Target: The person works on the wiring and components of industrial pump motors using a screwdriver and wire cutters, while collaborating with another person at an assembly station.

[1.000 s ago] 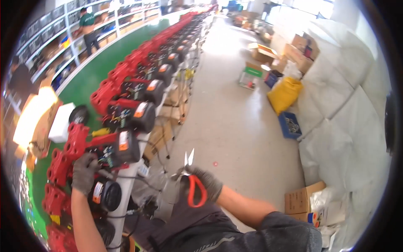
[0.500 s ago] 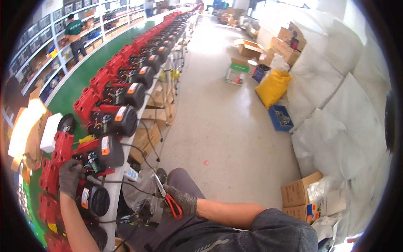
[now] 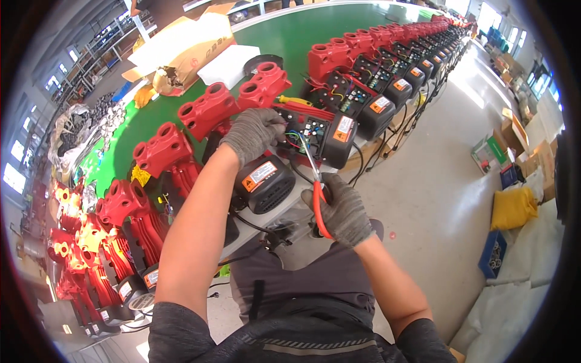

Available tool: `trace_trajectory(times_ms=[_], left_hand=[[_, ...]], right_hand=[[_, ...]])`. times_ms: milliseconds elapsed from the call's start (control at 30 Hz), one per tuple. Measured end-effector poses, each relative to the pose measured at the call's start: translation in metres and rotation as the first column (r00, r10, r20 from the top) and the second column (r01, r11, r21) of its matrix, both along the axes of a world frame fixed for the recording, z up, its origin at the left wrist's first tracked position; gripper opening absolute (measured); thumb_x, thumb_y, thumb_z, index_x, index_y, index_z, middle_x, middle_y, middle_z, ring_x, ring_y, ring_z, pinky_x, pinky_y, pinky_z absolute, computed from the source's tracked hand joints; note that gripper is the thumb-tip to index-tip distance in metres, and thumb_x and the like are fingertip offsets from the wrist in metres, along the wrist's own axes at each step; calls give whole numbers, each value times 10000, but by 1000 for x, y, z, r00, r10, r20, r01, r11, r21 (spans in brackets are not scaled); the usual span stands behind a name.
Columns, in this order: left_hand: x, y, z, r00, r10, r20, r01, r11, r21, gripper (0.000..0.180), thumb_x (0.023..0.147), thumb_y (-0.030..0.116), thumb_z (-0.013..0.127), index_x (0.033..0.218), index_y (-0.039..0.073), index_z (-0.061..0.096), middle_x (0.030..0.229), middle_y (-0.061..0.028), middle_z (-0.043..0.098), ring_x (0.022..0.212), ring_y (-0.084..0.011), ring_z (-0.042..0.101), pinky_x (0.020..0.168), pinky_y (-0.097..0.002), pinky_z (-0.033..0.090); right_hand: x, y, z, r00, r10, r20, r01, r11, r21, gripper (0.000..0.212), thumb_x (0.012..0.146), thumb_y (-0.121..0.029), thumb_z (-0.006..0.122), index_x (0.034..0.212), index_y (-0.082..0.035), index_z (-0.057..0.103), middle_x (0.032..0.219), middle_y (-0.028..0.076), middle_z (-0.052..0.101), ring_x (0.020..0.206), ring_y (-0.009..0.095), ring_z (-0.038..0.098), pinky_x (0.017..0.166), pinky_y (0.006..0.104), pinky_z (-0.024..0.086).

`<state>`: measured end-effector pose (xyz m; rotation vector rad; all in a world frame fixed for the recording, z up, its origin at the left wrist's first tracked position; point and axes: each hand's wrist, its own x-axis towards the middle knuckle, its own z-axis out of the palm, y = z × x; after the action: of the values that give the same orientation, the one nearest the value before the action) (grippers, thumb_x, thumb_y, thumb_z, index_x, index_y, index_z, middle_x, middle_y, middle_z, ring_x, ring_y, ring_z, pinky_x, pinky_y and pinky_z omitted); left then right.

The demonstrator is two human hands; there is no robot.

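We cannot make out what, if anything, the left hand (image 3: 253, 134) pinches beside the circuit board (image 3: 313, 129), nor whether the scissors (image 3: 316, 175) touch its wires (image 3: 295, 138). The right hand (image 3: 346, 210) hides part of their handles (image 3: 317, 209). The top edge crops a person (image 3: 164, 9); glare bleaches the box (image 3: 203, 55); the farthest motors (image 3: 446, 49) are too small for us.

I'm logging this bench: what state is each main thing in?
Scissors: held in right hand, blade opening unclear
Left hand: gloved, fingers bent
Circuit board: exposed
Next unit behind: uncovered, wires showing
Cardboard box: open
Blue bin: open, parts inside
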<state>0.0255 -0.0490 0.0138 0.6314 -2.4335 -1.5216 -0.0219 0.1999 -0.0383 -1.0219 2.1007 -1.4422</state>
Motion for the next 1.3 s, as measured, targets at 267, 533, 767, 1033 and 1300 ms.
trace_trajectory(times_ms=[267,533,767,1033,1300], left_hand=[[-3,0,2,1000,-7,-2,7,1000,21,229,941,69,634,1131,-55,668,887,-107,731,749,-155,657,718,-303,551],[-4,-3,2,999,-36,8,35,999,28,192,936,41,619,1093,-53,674,887,-114,731,768,-163,667,721,-312,554],[-3,0,7,996,-63,55,63,998,1,176,930,41,625,1066,-51,688,873,-114,730,752,-164,671,719,-307,559],[-3,-4,4,996,-77,46,76,997,12,184,927,54,642,1071,-47,697,872,-107,730,772,-167,683,721,-312,566],[-3,5,3,997,-79,-3,79,997,14,180,908,58,679,1063,-32,695,869,-95,726,773,-152,668,707,-302,548]], right_hand=[[6,-42,-13,987,-63,-148,77,993,93,461,920,-245,742,1227,64,589,900,203,703,779,264,661,753,372,532],[7,-39,3,977,-48,-206,62,996,59,384,928,-348,712,1111,-21,630,919,238,682,852,412,669,747,454,528],[-2,-41,-6,981,11,-194,16,990,138,423,931,-342,714,1182,-12,635,981,240,689,910,398,677,801,441,533],[-9,-43,-22,955,16,-296,-2,999,49,433,928,-353,717,1192,-21,630,932,239,688,854,412,674,765,444,536],[-7,-42,-25,983,-11,-184,26,996,80,458,947,-376,694,1266,-55,621,970,238,701,889,402,685,789,443,537]])
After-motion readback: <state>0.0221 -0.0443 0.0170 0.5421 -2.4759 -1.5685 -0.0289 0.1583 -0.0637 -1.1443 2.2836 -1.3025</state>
